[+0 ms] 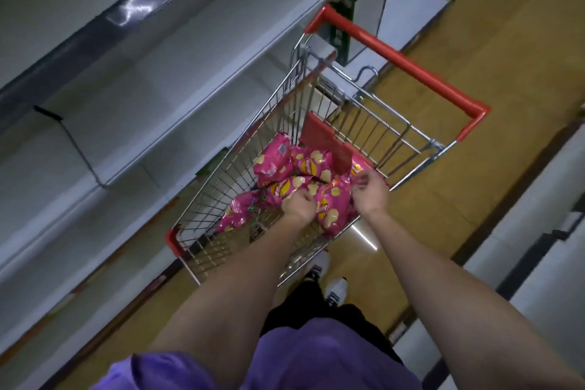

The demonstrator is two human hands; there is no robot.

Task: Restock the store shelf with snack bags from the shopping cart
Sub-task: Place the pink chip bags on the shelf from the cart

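Pink snack bags (294,177) — under both hands

1. The snack bags (304,180) are bright pink with yellow chip pictures and a round yellow-and-red logo. They lie jumbled and overlapping in the cart's basket, piled toward its handle end.
2. The shopping cart (240,180) is chrome wire with a red handle and red corner guards. It stands on the floor just beside the shelf.
3. The store shelf (177,79) has grey, bare boards in tiers along the cart's left side.
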